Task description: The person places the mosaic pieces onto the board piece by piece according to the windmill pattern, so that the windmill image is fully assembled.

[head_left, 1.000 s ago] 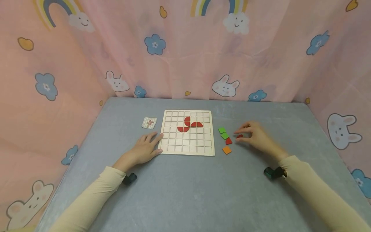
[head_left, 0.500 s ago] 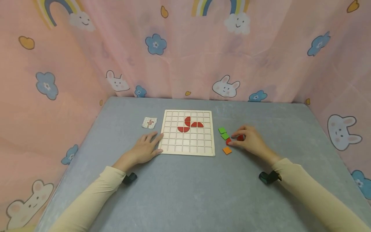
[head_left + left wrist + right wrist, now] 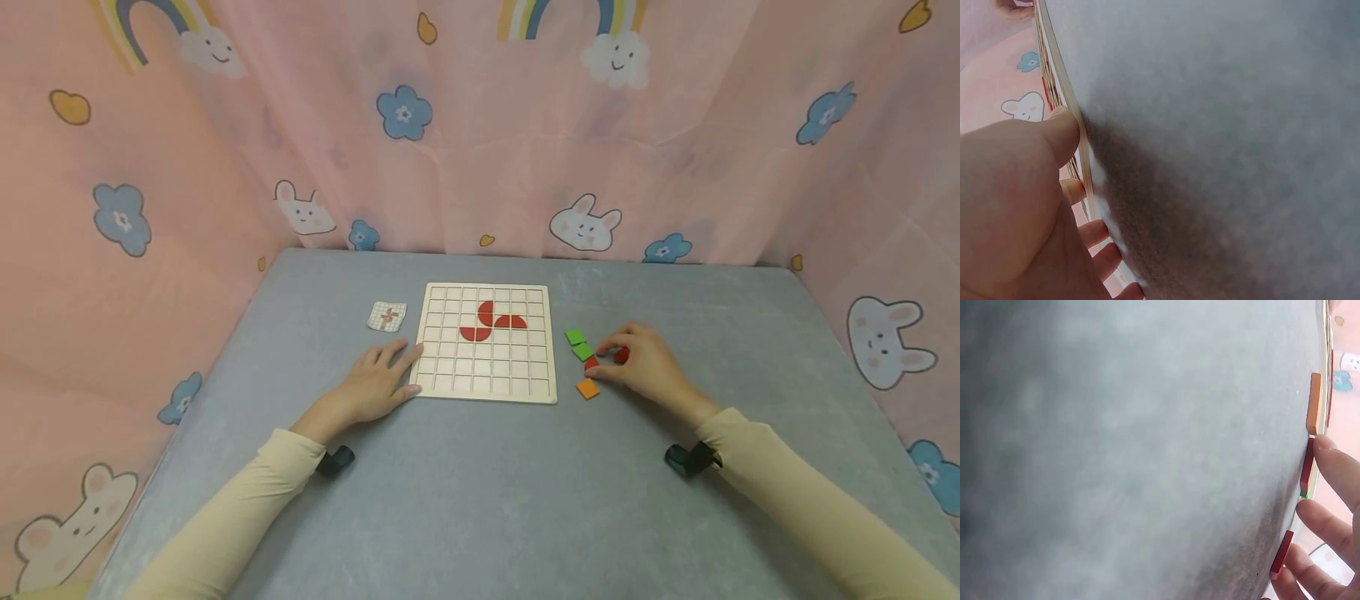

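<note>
The small, flat red piece [image 3: 591, 363] lay on the grey counter [image 3: 480, 500], just right of the pale wooden grid board [image 3: 525, 387], and the right hand [image 3: 651, 367] was much the nearer of the two. The piece was at the left of that hand, between thumb [image 3: 1338, 467] and index finger [image 3: 1325, 524]: the thumb's tip was at its near edge, the index tip towards its far right side (the right wrist view showed it edge-on, stretching from one tip to the other). These fingers were bent about it, though whether they truly pinched it could not be told. No long axis could be read, as the hand covered part of the outline. Two bright green square pieces [image 3: 575, 337] lay just beyond it, a flat orange square piece [image 3: 588, 388] just nearer, and a second dark red piece [image 3: 622, 356] to the right, partly behind the fingers. The left hand [image 3: 372, 387] was well apart, across the board, its fingers spread and relaxed, touching the board's left edge.
</note>
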A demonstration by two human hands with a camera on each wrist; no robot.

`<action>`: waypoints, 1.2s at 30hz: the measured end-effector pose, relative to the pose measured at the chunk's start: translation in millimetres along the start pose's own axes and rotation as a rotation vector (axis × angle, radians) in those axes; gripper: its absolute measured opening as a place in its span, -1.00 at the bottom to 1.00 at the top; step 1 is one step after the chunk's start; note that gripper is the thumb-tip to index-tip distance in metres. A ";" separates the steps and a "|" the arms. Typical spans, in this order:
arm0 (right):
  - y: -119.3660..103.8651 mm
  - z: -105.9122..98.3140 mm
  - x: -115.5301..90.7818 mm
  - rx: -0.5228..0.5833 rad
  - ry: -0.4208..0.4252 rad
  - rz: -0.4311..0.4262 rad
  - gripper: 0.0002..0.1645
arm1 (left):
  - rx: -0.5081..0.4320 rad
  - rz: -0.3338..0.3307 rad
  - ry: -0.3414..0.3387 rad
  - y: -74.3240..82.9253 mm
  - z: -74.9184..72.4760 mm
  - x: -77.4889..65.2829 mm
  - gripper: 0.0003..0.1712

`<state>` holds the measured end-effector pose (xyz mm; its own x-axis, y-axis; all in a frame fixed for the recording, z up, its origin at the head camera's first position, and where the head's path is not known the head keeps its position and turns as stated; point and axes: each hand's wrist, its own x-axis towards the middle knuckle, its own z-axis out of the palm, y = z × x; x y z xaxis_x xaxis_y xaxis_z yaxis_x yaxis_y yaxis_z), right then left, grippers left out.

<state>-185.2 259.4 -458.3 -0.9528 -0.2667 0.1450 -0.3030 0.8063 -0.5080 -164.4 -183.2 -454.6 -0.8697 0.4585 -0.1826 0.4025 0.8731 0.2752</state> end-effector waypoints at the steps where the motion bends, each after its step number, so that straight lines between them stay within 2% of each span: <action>1: 0.0 0.2 -0.1 -0.003 0.002 -0.001 -0.54 | 0.000 0.001 0.000 0.3 -0.1 0.0 -0.22; 30: -3.3 -1.0 0.0 -0.022 -0.029 0.004 -0.53 | -0.006 0.020 -0.001 0.0 0.3 -0.4 -0.21; 36: -4.0 -1.1 0.2 -0.040 -0.027 -0.011 -0.60 | 0.006 0.016 -0.012 -0.1 0.0 0.2 -0.20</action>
<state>-184.2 256.7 -455.4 -0.9487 -0.2893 0.1276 -0.3146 0.8234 -0.4723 -164.6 -183.1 -454.7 -0.8599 0.4741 -0.1894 0.4178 0.8667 0.2725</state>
